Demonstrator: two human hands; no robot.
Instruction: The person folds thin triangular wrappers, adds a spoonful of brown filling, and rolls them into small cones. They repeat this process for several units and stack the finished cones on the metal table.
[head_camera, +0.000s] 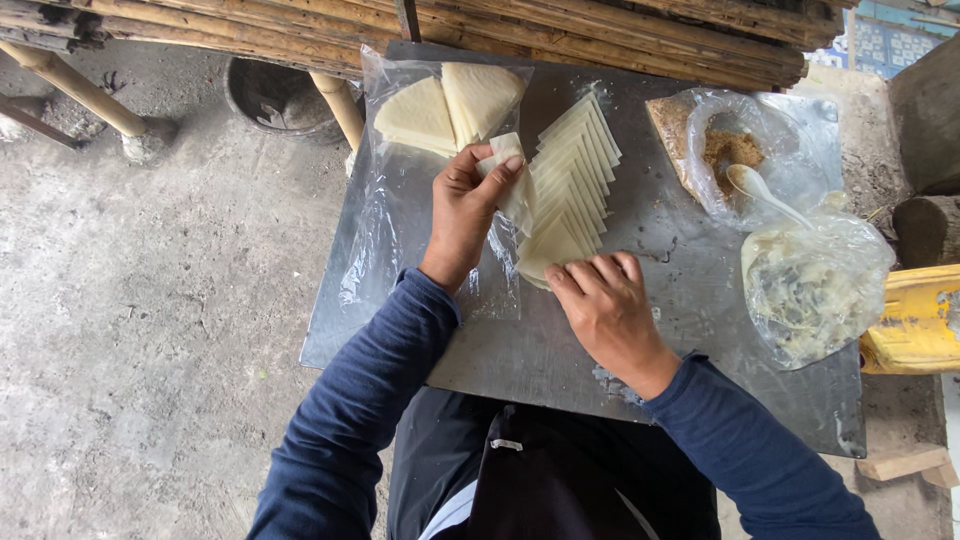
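Observation:
On a metal tray (560, 350) lies a fanned row of pale triangular dough wrappers (572, 170). My left hand (462, 215) pinches one folded wrapper (508, 160) and lifts it just left of the row. My right hand (605, 300) rests with its fingertips on the near end of the row, pressing the lowest wrapper. A clear plastic bag (440, 110) with more stacked wrappers lies at the tray's far left, partly under my left hand.
At the tray's right stand an open bag of brown crumbly filling with a white spoon (760, 185) and a bag of pale mixed filling (810, 290). Bamboo poles (560, 30) run along the far edge. A yellow object (915, 320) sits at the right. A dark bowl (275, 95) sits on the concrete floor.

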